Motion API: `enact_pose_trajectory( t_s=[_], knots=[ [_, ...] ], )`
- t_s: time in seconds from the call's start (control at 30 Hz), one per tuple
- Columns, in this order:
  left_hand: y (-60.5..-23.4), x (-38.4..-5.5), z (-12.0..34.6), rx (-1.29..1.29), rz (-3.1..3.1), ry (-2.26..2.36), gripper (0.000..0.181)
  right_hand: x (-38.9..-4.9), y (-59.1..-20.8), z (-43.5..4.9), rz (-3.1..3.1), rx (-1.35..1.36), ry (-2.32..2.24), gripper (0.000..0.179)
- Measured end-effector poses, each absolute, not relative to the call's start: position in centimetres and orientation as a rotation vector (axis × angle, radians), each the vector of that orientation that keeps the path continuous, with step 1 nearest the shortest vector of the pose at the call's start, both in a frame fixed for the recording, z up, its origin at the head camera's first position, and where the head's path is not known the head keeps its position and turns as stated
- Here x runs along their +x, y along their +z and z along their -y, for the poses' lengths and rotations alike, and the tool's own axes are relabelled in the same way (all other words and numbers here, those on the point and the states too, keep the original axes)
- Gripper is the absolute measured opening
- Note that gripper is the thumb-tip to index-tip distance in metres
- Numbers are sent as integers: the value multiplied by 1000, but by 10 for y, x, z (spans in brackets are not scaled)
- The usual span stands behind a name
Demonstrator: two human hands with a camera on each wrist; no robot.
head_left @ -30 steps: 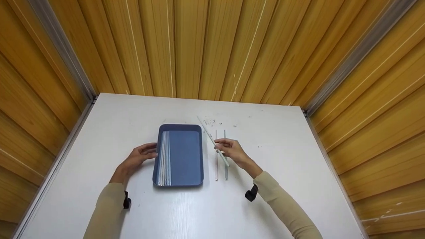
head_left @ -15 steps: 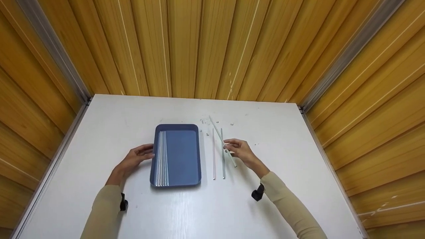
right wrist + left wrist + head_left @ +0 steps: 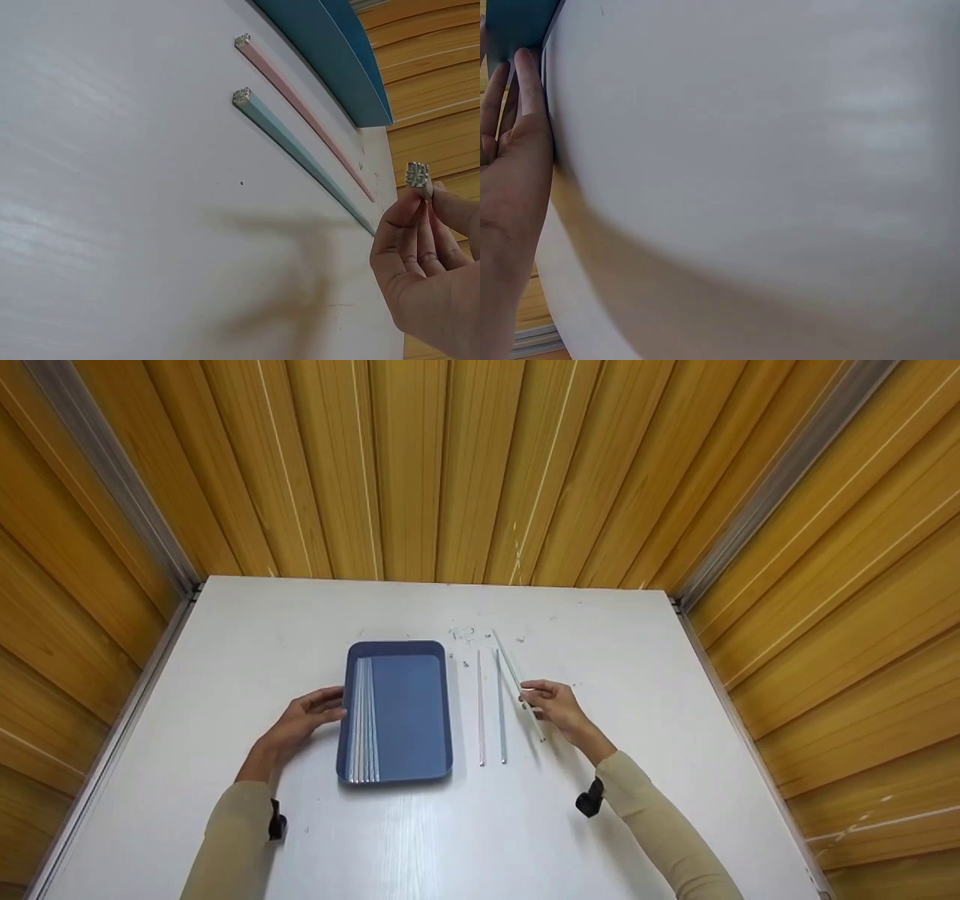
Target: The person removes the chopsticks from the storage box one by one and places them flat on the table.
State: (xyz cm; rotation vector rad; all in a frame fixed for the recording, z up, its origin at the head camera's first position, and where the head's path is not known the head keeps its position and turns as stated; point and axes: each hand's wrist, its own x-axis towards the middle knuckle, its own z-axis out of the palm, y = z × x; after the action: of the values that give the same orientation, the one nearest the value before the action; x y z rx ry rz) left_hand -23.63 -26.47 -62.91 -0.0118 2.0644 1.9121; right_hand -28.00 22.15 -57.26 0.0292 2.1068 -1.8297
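A pale green chopstick [image 3: 514, 671] with a patterned silvery end is pinched between the thumb and fingers of my right hand [image 3: 559, 709], tilted above the table. In the right wrist view its square end [image 3: 417, 175] points at the camera. Left of it, a pink chopstick [image 3: 481, 709] and a light blue chopstick [image 3: 501, 709] lie side by side on the table. My left hand [image 3: 304, 720] rests its fairly straight fingers against the left side of the blue tray [image 3: 448, 705]. Several chopsticks [image 3: 363, 720] lie lengthwise along the tray's left wall.
The white table [image 3: 420, 847] ends at a yellow wood-patterned wall [image 3: 442, 472] behind and at the sides, with grey metal rails in the corners. Small dark marks [image 3: 461, 634] dot the tabletop behind the tray. A black wrist camera [image 3: 590, 799] hangs at the right sleeve.
My right hand has moved right with the green chopstick, from over the pink one to the right of the light blue one. The left hand stays at the tray; the head view has shifted slightly.
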Motion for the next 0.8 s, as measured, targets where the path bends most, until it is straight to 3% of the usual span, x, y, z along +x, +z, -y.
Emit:
enact_pose_trajectory(
  t_s=[0.4, 0.8],
  knots=[
    [-631, -241, 264, -32, -2056, 1933, 72, -284, -589, -237, -2146, 127, -1855, 40],
    [-634, -239, 263, -30, -2060, 1931, 73, -276, -603, -231, -2295, 238, -1734, 29]
  ],
)
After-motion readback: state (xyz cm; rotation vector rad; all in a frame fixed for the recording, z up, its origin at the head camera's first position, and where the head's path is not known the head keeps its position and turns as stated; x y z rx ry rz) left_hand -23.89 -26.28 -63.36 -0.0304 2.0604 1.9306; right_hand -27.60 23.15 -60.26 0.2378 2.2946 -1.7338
